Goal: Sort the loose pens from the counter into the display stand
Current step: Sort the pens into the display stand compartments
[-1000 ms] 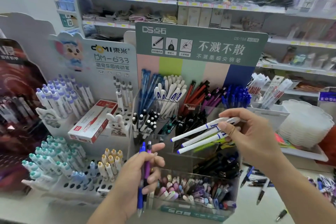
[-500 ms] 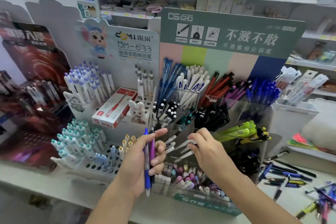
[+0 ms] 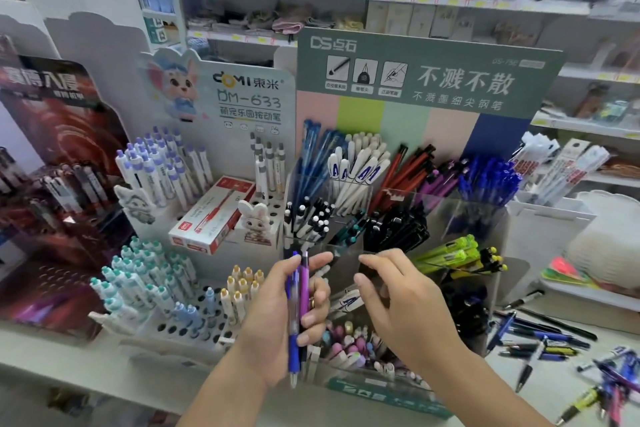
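Lettering on the green header of the display stand [image 3: 429, 76] reads "DS点石" and, larger, "不溅不散", with a smaller line "不溅墨细尖钢笔" beneath. To its left a white card [image 3: 242, 94] with a cartoon mouse carries "DOMI東米" and "DM-633". A red and white pen box [image 3: 211, 218] lies on the left rack. Near the stand's front, the left hand [image 3: 277, 315] grips two pens upright, a blue pen [image 3: 293, 329] and a purple pen [image 3: 304, 291], fingers curled round both. Just right of it, the right hand [image 3: 401, 305] hovers over a clear middle compartment, fingers loosely spread and holding nothing; white pens [image 3: 346, 302] marked with a blue "A" lie in that compartment just under its thumb. Loose pens [image 3: 540, 340] are scattered on the counter [image 3: 554, 388] at near right, well apart from both hands.
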